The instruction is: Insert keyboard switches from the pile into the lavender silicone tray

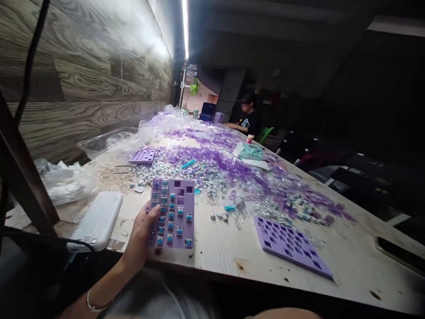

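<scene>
Your left hand [142, 230] grips a purple plate [184, 222] bearing what look like blue switches [170, 226]; a slotted purple panel [290, 247] lies right.

The left grip [142, 228] is curled, thumb [154, 213] uppermost, bare forearm [118, 278] slanting up rightward.

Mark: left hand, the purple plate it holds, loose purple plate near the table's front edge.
Left hand [142, 228]: head view, middle of the hand, below the thumb.
Held purple plate [179, 220]: head view, bare part of its face.
Loose purple plate [293, 248]: head view, middle of its holed face.
</scene>
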Motion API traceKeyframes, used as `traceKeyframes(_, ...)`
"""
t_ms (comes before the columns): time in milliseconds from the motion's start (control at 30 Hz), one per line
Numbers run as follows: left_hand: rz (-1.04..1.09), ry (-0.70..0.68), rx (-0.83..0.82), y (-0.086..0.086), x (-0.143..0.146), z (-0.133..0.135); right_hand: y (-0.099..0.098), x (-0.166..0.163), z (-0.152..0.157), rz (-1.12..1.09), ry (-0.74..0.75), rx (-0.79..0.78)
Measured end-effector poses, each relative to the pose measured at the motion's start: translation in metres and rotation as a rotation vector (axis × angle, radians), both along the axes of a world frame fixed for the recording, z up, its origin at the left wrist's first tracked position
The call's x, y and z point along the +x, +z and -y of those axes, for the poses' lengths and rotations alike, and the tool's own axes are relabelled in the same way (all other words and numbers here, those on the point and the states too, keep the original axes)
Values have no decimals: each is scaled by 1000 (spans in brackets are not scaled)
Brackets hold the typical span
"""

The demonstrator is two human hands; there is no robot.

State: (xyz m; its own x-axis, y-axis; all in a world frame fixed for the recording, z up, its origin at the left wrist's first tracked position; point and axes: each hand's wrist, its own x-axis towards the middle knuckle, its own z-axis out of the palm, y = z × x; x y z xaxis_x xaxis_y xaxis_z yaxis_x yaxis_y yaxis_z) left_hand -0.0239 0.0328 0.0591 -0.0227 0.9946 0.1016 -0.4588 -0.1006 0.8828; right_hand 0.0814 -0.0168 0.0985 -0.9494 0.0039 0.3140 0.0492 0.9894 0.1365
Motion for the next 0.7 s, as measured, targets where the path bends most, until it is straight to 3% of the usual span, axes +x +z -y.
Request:
traceKeyframes(100,54,50,26,2,3,3,26,27,-13,-173,-242,-25)
traceKeyframes(233,136,142,70,2,11,2,42,64,-50,-662,-581,-43)
traceKeyframes(300,160,181,80,-2,13,0,33,71,-66,-873,-681,-359)
traceKeyframes(367,160,178,79,-7,15,-3,16,68,-79,-879,-621,-893)
traceKeyframes(433,139,140,73,-11,15,-5,-1,60,-89,-796,-511,-1154)
traceKeyframes(700,-12,137,76,-14,12,-4,-24,62,-120,-693,-237,-1373)
